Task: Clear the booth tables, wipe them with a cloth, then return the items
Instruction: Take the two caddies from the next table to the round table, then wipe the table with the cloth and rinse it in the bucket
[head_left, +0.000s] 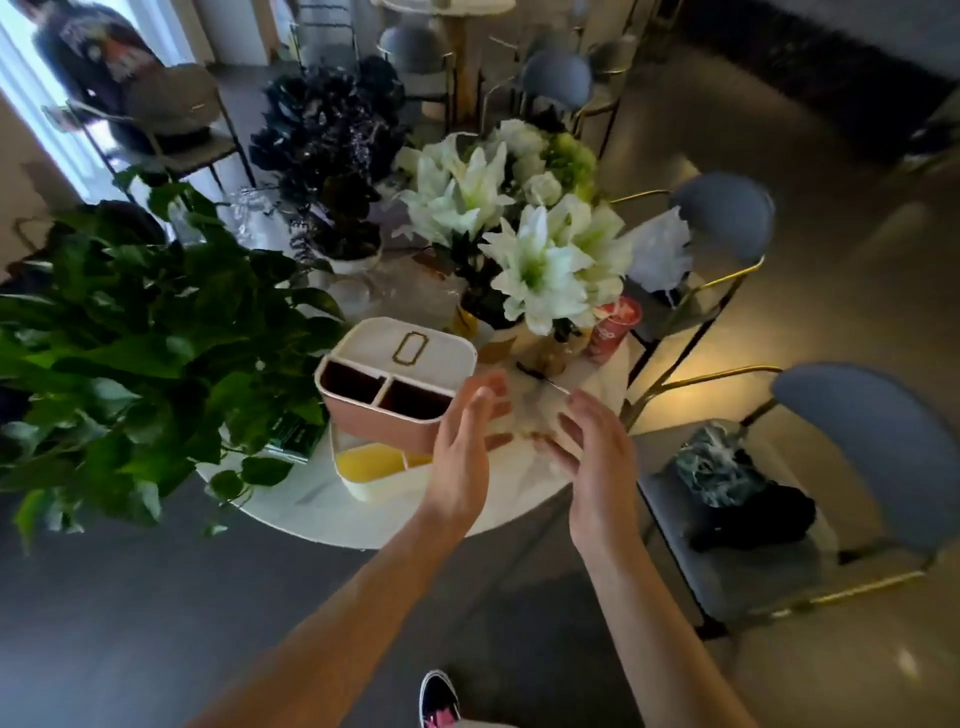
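A round white table (322, 512) is crowded with items. A pink organiser box (384, 415) with a white lid and gold handle stands near its front, on top of a white and yellow box (371, 467). My left hand (465, 447) is open beside the pink box's right end, fingers apart, apparently just off it. My right hand (592, 452) is open a little to the right, above a pale crumpled cloth or wrap (524, 415) on the table. Behind stand white lilies (524, 244) in a vase and a red cup (613, 327).
A large green leafy plant (140, 338) overhangs the table's left side. Dark flowers (332, 150) stand at the back. Grey chairs with gold frames (857, 441) line the right, one holding a dark bundle (737, 488). A person (93, 57) stands far left. My shoe (439, 699) is below.
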